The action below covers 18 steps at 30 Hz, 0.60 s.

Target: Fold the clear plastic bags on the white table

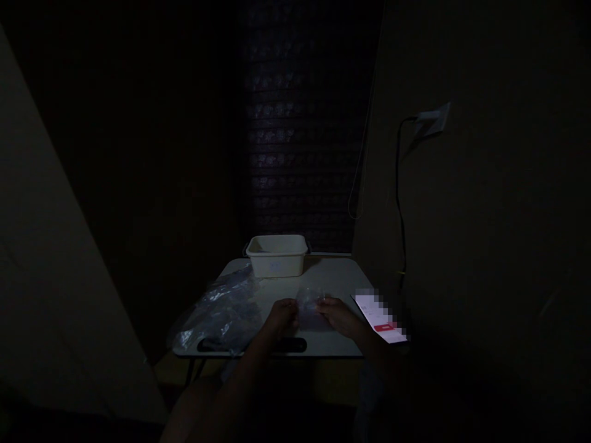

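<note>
A small clear plastic bag is held between my two hands, just above the near part of a white folding table. My left hand has its fingers closed on the bag's left edge. On the right edge, my right hand pinches the bag with thumb and fingers. Whether anything is inside the bag is too dim to tell. To the left lies a crumpled heap of clear plastic, partly over the table's left edge.
A white bin with side handles stands at the table's back. A lit screen lies at the right edge. On the right wall, a black cable hangs from an outlet. Dark blinds cover the window behind.
</note>
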Each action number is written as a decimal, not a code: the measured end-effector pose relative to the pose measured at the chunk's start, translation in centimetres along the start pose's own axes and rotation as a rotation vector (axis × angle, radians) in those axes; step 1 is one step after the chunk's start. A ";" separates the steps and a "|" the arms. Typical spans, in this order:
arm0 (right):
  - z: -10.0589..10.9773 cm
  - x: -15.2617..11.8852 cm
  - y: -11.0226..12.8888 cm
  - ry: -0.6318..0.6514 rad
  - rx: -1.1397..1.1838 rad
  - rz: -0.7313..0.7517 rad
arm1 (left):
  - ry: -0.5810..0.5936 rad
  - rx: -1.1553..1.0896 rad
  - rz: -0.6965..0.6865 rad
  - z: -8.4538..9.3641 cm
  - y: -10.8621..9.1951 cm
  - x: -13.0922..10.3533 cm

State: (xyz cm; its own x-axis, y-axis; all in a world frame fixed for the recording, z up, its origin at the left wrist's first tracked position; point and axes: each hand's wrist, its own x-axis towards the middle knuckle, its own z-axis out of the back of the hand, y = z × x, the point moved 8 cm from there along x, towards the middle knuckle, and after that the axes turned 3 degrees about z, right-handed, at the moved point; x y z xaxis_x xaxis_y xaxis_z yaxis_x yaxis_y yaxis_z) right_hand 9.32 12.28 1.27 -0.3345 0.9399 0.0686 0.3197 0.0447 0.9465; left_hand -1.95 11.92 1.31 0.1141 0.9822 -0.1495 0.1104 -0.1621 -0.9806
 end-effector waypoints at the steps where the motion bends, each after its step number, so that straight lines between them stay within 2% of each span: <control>1: 0.2 0.1 -0.1 -0.012 -0.019 0.000 | 0.000 -0.002 -0.002 0.0 0.0 0.0; 8: 1.4 0.1 -0.5 -0.090 -0.147 -0.058 | 0.000 -0.008 -0.014 0.0 0.0 0.2; 13: 1.3 0.0 -0.4 -0.090 -0.097 -0.054 | 0.019 0.018 -0.045 0.1 -0.1 0.4; 18: 1.7 0.2 -0.8 -0.085 -0.021 -0.082 | -0.023 0.092 -0.093 0.8 0.2 1.1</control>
State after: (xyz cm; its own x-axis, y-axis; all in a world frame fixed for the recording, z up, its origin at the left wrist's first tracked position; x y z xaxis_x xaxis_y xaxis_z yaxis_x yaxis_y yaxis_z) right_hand 10.51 13.01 -0.06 -0.2819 0.9588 -0.0356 0.2754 0.1164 0.9543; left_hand -2.56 13.04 0.85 0.0850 0.9947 -0.0587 0.0287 -0.0613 -0.9977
